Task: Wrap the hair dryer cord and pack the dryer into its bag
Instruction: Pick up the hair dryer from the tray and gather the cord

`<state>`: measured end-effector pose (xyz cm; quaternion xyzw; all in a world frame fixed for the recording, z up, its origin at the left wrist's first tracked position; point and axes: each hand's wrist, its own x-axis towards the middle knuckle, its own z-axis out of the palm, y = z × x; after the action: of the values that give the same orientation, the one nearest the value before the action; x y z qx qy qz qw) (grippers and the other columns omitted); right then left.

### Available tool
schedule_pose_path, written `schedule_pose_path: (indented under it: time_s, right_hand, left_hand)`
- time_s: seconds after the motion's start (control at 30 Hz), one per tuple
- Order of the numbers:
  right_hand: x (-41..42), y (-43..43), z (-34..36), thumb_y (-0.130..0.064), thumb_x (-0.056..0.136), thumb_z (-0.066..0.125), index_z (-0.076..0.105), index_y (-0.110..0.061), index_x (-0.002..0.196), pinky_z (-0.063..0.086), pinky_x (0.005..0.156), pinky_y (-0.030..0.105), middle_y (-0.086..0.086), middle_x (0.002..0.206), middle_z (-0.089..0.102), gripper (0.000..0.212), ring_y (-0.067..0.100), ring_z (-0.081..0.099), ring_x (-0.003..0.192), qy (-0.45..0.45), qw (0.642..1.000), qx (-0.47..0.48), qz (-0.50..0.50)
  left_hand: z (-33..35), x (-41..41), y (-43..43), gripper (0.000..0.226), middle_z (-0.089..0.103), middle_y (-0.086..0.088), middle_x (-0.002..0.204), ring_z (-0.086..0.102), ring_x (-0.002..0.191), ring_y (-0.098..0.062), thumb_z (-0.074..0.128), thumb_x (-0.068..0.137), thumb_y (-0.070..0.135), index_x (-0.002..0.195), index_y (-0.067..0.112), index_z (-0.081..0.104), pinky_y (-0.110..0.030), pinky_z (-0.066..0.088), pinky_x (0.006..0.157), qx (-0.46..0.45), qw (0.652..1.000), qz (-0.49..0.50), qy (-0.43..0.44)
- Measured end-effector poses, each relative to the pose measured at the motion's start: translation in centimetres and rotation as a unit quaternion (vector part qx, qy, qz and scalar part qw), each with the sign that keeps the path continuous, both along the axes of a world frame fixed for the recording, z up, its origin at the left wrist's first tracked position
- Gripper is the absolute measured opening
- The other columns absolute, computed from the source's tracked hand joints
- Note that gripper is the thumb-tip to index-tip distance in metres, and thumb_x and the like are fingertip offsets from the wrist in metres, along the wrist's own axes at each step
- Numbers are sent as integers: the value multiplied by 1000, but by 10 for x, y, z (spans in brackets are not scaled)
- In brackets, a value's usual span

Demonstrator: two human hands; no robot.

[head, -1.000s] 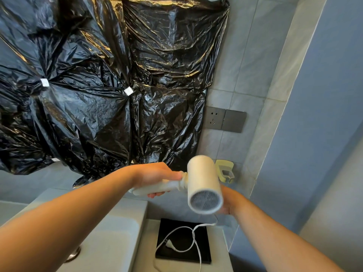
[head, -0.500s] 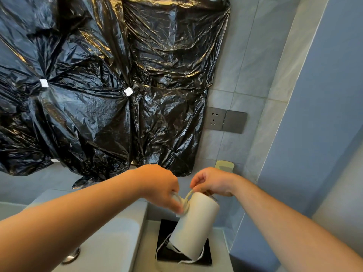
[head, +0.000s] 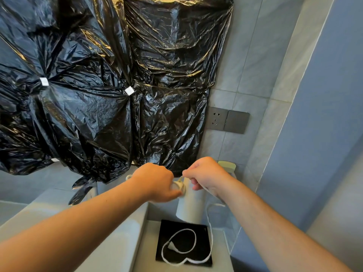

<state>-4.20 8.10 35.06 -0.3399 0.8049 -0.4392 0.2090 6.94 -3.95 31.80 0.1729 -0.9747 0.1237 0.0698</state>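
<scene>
A white hair dryer (head: 190,205) hangs barrel-down between my hands, above the counter. My left hand (head: 157,183) is closed round its handle, where a turn of white cord sits against my fingers. My right hand (head: 206,174) pinches the cord just right of the handle. The rest of the white cord (head: 210,232) drops from my right hand and loops over a flat black bag (head: 202,235) lying on the counter, with the plug (head: 170,244) resting on the bag.
Black plastic sheeting (head: 102,85) covers the wall behind. A grey wall socket (head: 227,121) sits to the right of it, with a pale green holder (head: 227,165) below. A sink basin (head: 110,242) lies left of the counter (head: 222,252); a blue wall closes the right.
The dryer has swung from level to barrel-down. My right hand came from behind the barrel up to the handle and took hold of the cord, and a turn now lies round the handle.
</scene>
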Motion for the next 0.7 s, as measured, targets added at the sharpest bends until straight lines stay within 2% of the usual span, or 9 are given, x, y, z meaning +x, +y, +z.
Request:
schedule_pose_path:
  time_s: [0.07,0.1,0.17,0.23,0.33,0.43,0.5,0.6,0.7]
  right_hand:
    - [7,2,0,0,72,62,64,-4,58,62,67,39,8,51,58,15,19,57,43,-23,999,-26,-10]
    - [11,3,0,3,71,59,66,-3,59,62,69,40,9,53,59,15,21,59,45,-25,999,-42,-8]
    - [18,5,-2,5,77,58,66,-7,62,59,61,32,10,58,60,21,21,58,50,-23,996,-82,8]
    - [21,7,-4,0,85,59,68,-17,69,56,55,24,8,60,62,24,17,57,53,-16,994,-110,23]
    - [18,7,-7,-5,86,60,70,-20,72,51,51,19,2,56,61,23,13,55,50,7,992,-121,25]
    - [17,7,-10,-3,86,58,69,-20,69,43,50,21,3,56,56,26,13,47,51,17,992,-118,33]
    - [19,7,-15,-4,87,59,70,-22,73,37,48,22,3,57,53,26,14,43,53,-6,992,-124,36]
    - [21,8,-25,-1,87,57,71,-23,87,30,40,18,9,69,50,25,12,38,54,-103,980,-165,36]
    - [22,12,-32,-2,89,57,70,-21,91,30,40,18,13,78,54,23,11,39,54,-132,973,-188,31]
  left_hand:
    - [-1,-1,-3,66,58,0,69,54,64,-23,29,84,74,77,15,59,-32,41,59,20,999,25,20]
    - [-1,-2,-5,66,61,-2,76,54,68,-24,30,85,75,79,16,58,-34,41,61,42,998,44,27]
    - [0,-4,-9,65,64,-4,87,55,75,-24,32,85,77,84,17,56,-35,41,65,115,990,78,35]
    - [0,-8,-11,63,63,-3,85,57,75,-23,35,86,75,85,16,57,-35,44,66,211,973,84,44]
    - [0,-8,-16,57,68,-6,78,61,64,-22,46,81,69,82,13,58,-34,50,64,324,943,61,38]
    - [0,-6,-16,40,67,-2,83,62,70,-21,59,78,54,91,16,58,-34,50,65,312,948,58,18]
    - [-1,-7,-13,36,64,0,85,60,74,-21,58,82,53,92,19,56,-34,47,65,285,956,62,29]
    - [-2,-10,-9,42,65,-2,88,60,75,-22,54,85,56,93,16,57,-34,46,66,299,948,74,78]
    - [1,-11,-8,49,63,-2,78,55,65,-20,56,85,59,91,11,61,-32,43,61,337,935,67,86]
